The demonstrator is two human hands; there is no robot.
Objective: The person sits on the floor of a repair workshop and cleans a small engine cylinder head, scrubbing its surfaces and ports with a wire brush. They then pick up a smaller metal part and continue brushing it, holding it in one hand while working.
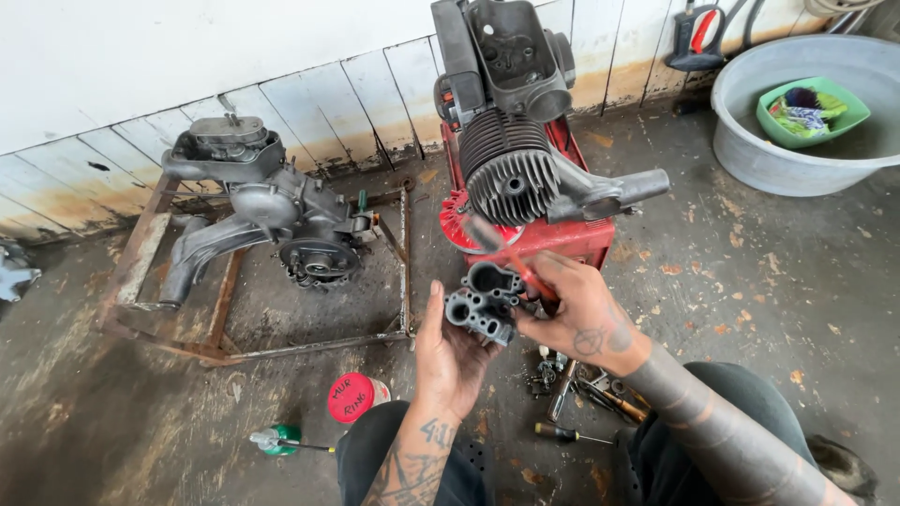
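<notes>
Left hand (450,351): cupped under grey carburetor body (483,305).
Right hand (577,314): clamped on red-handled tool (525,267), at 12 o'clock.
Risk: tool could slip, gouging the casting; loose grip could drop it.

small engine repair workshop: stripped engines (511,141) on stained concrete floor (750,281), scattered tools (581,394), welded steel stand (225,309).

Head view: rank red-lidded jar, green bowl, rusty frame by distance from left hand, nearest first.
From the left hand, which holds the grey metal part:
1. Red-lidded jar: on the floor just to its left.
2. Rusty frame: farther left, under the grey engine.
3. Green bowl: far upper right, in the grey tub.
</notes>
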